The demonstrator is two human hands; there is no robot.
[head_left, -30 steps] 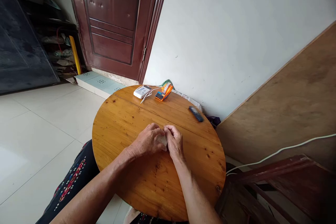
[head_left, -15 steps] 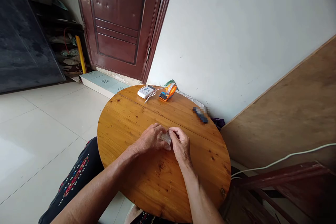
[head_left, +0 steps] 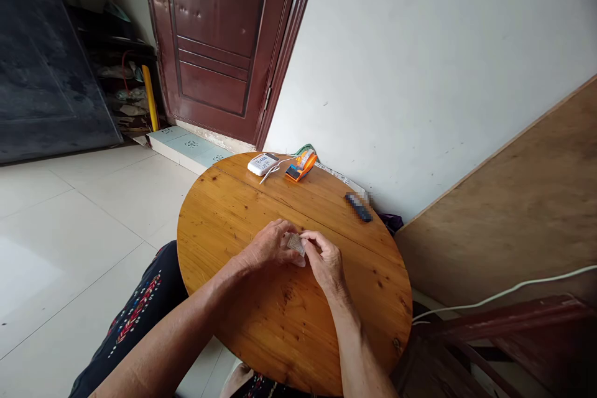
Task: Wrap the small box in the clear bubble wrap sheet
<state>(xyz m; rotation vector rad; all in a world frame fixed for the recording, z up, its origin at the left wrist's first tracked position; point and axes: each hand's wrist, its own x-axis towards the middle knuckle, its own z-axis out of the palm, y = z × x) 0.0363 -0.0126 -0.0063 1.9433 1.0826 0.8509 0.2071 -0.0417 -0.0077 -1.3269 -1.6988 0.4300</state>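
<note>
Apparently, the handling is unfinished: the small greyish packet [head_left: 296, 244] is over the round wooden table [head_left: 219, 224], not released. The left hand [head_left: 272, 244] grips its left side, the right hand [head_left: 328, 262] pinches its right edge; whether it is opened, I cannot tell.

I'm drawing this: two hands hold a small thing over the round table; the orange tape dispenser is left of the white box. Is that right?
No: the head view shows the tape dispenser right of the white box. Left hand and right hand hold the small thing.
</note>
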